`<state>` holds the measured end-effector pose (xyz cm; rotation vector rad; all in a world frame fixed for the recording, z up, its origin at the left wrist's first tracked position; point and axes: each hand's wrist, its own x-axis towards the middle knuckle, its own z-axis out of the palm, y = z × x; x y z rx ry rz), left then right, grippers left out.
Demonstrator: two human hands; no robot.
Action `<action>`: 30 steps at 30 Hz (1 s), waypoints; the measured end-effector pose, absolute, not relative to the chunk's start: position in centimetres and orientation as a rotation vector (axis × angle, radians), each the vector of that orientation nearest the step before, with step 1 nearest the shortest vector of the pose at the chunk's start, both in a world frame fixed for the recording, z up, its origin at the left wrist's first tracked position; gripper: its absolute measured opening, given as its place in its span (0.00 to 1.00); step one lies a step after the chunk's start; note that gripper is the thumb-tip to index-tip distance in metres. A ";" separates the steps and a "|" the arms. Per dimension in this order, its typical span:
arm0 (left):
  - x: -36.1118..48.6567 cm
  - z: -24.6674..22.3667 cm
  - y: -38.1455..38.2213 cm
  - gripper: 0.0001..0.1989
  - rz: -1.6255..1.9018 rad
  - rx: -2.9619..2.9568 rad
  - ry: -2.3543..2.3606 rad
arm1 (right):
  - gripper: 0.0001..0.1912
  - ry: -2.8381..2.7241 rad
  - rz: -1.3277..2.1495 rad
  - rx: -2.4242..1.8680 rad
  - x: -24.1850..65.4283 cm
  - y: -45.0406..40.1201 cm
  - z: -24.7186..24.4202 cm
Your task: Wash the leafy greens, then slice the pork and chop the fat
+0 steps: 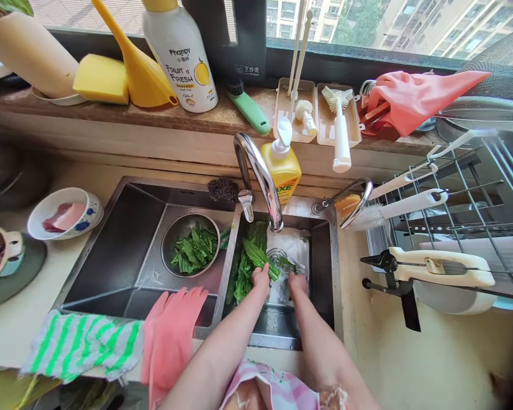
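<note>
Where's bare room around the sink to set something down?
Free: counter right of the right basin, nearer than the cream-handled cutter; left basin, left of the metal bowl. Crowded: window ledge; right basin, with leafy greens, left hand, right hand.

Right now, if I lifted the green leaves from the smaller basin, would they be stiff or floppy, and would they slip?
Probably floppy, since the green leaves look long, broad and thin. They may well be slippery too: they look glossy, with rippled water beside them in the basin.
</note>
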<state>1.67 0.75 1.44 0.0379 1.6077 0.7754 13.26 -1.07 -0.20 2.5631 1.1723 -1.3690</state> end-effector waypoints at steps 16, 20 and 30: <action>0.8 2.1 3.1 0.11 0.431 0.285 1.507 | 0.25 0.928 -2.584 2.277 14.9 -2.2 1.3; 1.1 2.1 2.7 0.11 0.396 0.270 1.466 | 0.25 0.987 -2.577 2.232 14.3 -2.0 1.5; 1.3 1.6 2.8 0.15 0.606 0.237 1.505 | 0.09 1.239 -1.853 2.428 13.9 -2.4 -0.9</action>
